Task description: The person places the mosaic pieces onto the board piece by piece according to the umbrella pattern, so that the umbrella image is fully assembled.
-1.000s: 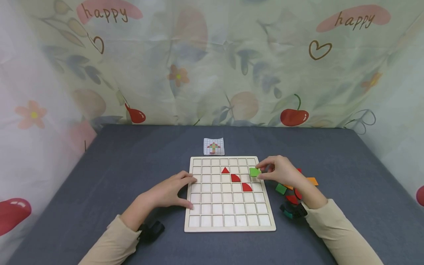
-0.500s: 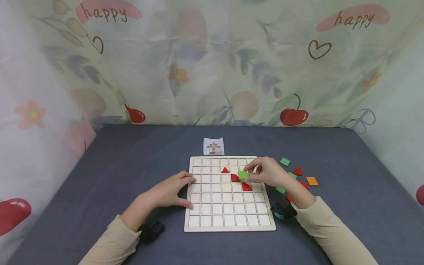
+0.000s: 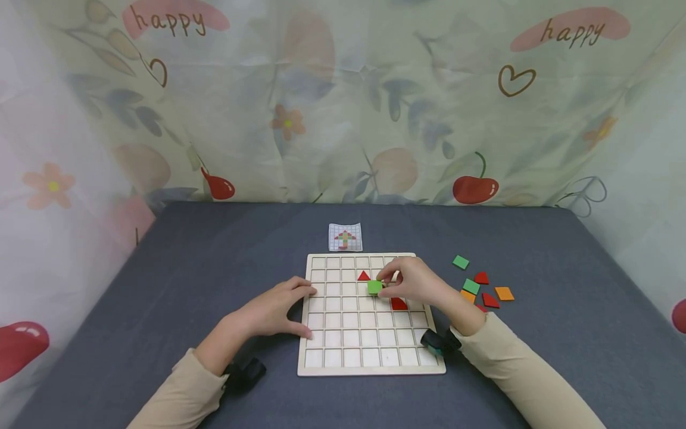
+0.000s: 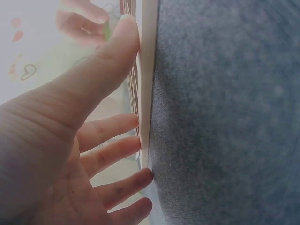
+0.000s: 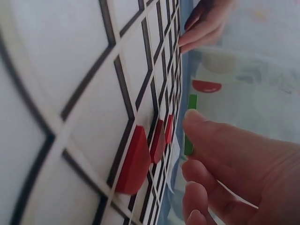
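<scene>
My right hand (image 3: 412, 280) pinches a green square tile (image 3: 374, 288) between thumb and fingers, over the upper middle of a white gridded board (image 3: 343, 375). In the right wrist view the green tile (image 5: 192, 101) stands off from the grid, edge-on. On the board lie a red triangle (image 3: 364, 276) and a red quarter-circle tile (image 3: 399, 305); another red quarter-circle (image 5: 158, 141) shows in the right wrist view, hidden from above. My left hand (image 3: 273, 310) rests at the board's left edge, thumb (image 4: 126, 28) and fingers spread along its rim.
A small pattern card (image 3: 345, 238) lies behind the board. To the right, loose tiles are scattered on the dark cloth: green squares (image 3: 460, 262), orange squares (image 3: 504, 293) and red pieces (image 3: 490, 300). A printed curtain (image 3: 343, 119) hangs behind the table.
My right hand has carried the green tile leftward from the board's right edge to its upper middle, uncovering more loose tiles on the right. The left hand has stayed in place.
</scene>
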`<state>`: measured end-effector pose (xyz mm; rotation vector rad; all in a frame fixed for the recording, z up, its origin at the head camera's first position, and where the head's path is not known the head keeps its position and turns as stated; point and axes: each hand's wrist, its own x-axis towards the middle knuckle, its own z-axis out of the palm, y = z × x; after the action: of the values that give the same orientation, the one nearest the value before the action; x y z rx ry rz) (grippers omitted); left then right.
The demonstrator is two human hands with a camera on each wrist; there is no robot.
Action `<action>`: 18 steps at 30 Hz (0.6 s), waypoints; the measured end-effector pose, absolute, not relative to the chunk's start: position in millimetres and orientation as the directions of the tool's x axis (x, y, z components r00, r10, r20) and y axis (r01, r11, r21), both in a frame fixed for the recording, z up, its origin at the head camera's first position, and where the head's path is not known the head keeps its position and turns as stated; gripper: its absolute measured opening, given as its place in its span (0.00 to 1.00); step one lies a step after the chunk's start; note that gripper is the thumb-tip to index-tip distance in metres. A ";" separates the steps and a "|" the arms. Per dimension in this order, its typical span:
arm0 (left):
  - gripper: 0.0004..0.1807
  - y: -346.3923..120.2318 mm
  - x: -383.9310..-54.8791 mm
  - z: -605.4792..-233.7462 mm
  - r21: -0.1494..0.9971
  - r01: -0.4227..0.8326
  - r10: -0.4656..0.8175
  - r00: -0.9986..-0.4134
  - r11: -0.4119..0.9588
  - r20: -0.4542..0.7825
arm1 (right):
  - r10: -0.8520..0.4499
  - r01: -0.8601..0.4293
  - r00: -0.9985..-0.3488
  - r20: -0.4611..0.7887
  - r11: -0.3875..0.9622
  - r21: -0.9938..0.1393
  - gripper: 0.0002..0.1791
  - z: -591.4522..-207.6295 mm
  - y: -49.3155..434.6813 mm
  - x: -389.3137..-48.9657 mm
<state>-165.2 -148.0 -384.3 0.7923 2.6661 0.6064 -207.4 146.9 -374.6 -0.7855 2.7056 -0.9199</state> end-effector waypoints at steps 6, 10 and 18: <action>0.43 -148.2 -165.2 -384.6 0.471 0.448 0.571 -0.806 0.760 -0.154 | -0.507 -0.390 -0.861 -0.038 0.707 -0.590 0.12 -374.7 134.8 -207.2; 0.43 -148.2 -165.3 -384.7 0.469 0.444 0.567 -0.808 0.763 -0.157 | -0.486 -0.373 -0.872 -0.055 0.734 -0.568 0.12 -374.1 128.8 -206.2; 0.43 -147.8 -164.7 -383.6 0.472 0.444 0.566 -0.810 0.762 -0.152 | -0.454 -0.352 -0.888 -0.071 0.771 -0.530 0.12 -372.2 121.9 -205.3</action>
<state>-164.7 -147.8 -383.6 0.7844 2.6737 0.6109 -205.3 121.9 -372.2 -0.6375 2.7705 -0.7714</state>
